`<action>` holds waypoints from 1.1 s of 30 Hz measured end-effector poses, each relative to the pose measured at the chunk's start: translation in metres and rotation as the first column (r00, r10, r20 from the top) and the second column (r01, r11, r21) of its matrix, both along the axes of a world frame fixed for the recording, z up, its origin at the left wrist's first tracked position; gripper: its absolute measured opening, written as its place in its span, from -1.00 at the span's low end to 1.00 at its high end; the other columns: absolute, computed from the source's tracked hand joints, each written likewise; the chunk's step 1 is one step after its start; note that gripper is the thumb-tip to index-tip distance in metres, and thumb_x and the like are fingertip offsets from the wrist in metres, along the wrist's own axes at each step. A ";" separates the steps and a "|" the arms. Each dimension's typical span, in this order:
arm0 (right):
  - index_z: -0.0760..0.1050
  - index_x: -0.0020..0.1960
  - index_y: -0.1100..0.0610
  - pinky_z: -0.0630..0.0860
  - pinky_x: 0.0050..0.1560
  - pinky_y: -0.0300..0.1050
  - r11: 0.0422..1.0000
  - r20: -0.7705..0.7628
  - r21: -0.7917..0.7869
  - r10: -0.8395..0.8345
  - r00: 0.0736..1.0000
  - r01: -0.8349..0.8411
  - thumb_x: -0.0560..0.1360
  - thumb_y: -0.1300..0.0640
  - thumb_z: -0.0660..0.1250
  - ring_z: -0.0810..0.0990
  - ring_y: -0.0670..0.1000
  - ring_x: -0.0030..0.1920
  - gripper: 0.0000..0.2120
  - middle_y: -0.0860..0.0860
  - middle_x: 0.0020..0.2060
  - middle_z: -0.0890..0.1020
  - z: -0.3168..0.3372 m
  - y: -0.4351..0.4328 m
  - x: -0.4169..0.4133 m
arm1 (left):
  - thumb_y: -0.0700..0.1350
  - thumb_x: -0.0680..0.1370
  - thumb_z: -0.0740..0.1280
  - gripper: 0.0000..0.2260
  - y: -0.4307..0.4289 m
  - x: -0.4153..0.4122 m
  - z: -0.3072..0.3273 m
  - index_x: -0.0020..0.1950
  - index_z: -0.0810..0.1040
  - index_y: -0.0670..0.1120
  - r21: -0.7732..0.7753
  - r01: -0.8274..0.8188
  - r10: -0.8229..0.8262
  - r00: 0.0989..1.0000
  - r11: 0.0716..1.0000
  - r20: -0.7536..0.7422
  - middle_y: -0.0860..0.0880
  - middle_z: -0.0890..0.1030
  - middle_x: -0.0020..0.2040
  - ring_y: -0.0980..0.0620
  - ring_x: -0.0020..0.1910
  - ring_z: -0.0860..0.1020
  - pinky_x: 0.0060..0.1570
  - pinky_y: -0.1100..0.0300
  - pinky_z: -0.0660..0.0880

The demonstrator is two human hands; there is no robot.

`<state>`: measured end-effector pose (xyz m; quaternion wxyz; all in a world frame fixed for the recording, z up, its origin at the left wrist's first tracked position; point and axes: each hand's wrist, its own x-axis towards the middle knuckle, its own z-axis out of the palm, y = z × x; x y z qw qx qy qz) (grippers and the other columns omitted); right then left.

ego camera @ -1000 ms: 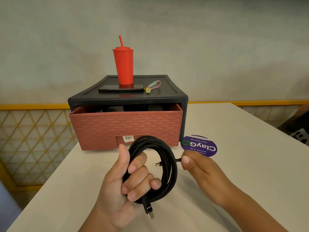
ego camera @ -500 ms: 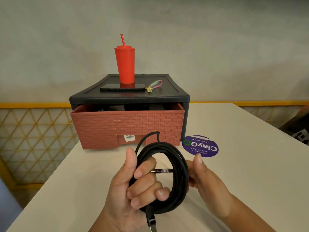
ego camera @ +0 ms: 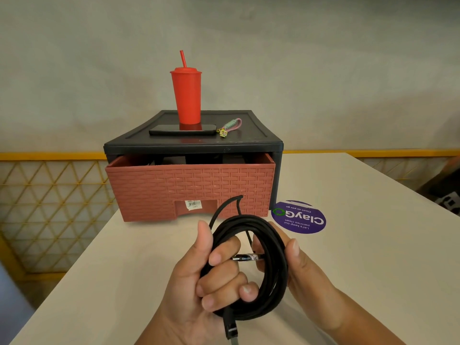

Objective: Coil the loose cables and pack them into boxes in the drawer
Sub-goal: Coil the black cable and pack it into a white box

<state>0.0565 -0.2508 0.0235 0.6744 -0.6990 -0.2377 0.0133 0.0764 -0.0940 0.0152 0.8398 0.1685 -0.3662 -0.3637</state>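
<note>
Your left hand grips the coiled black cable above the table, fingers curled through the loop. Your right hand pinches its right side, fingers partly hidden behind it. One plug is cut off at the near edge. The contents of the half-open red drawer are too dark to identify. A plain grey wall stands beyond.

Red cup with straw upright just behind a dark phone, keychain beside it, round purple sticker flat on a white table, yellow lattice railing beyond.
</note>
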 end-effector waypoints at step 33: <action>0.47 0.06 -0.17 0.46 -0.08 -0.35 0.780 0.720 -0.199 -0.294 0.628 0.593 0.51 -0.09 0.18 0.46 -0.15 0.03 -0.83 -0.26 0.06 0.36 -0.013 0.011 0.010 | 0.15 0.31 0.29 -0.65 -0.014 -0.013 0.016 -0.42 0.46 -0.14 0.675 -0.470 0.640 0.769 0.568 -0.003 0.04 0.14 -0.66 0.12 -0.69 0.17 -0.40 0.17 0.42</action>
